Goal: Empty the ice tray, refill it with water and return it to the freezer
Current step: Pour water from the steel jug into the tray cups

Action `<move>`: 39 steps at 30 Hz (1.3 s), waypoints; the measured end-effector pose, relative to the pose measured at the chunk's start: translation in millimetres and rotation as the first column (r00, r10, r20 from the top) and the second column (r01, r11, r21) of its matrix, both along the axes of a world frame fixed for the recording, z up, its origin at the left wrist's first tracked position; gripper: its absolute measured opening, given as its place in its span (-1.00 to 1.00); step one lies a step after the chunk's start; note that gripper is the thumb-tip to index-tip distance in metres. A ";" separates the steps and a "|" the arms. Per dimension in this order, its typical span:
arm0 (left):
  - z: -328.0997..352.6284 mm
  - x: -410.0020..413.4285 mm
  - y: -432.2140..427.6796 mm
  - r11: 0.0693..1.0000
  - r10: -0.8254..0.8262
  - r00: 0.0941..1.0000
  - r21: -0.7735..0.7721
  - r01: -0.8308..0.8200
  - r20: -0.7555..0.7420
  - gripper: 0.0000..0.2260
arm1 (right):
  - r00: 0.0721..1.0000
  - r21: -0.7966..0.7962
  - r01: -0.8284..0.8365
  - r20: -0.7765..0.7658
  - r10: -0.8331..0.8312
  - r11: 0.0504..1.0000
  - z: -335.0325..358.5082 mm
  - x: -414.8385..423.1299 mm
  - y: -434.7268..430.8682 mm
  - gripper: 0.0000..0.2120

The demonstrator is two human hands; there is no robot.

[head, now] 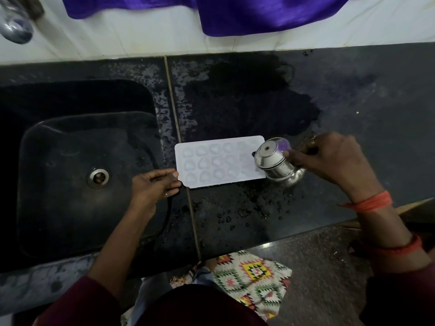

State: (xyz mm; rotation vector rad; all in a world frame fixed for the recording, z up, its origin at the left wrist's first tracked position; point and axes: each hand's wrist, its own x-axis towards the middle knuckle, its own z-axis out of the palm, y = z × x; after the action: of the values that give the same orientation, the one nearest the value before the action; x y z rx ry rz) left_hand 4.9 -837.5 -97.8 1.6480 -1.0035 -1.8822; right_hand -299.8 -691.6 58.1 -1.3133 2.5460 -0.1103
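Tray point(220, 161) lies flat on the surface point(353, 102), just right of the seam beside the sink point(70, 161), long axis left to right. Cells look pale and glossy; can't tell how full they are.

Handling: thin white plastic, so light and flexible. It'll twist if lifted by one end, and with water in it any tilt or flex will slop. The surface has a big wet patch point(247, 102) and droplets along the front edge, so the tray's underside and rim are likely slick. Best hold is both short ends at the flat rim, kept level. The one-end pinch is only good for steadying.

Left hand point(153, 187): at the tray's left end, thumb on top of the rim, fingers curled under, a light pinch that pins it in place. Forearm comes in across the sink's front corner.

Right hand point(329, 158): fingers wrapped round a small steel pot point(275, 161), wrist bent inward. The pot is tipped steeply over the tray's right end, base toward the camera. No stream visible, so can't confirm it's pouring.

Judgement: this is the refill step, and the freezer return is still to do.
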 end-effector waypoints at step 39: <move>-5.2 0.5 -3.0 1.000 -0.026 1.000 -0.014 0.026 -0.014 -0.95 | 0.998 -0.065 -0.044 0.032 0.046 0.997 3.7 -0.1 -30.5 -0.70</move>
State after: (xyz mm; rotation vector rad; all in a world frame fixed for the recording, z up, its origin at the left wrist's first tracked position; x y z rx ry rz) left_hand 5.4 -840.5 -103.0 1.6188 -1.0342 -1.8971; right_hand -299.9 -722.1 61.8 -1.3791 2.5032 -0.2043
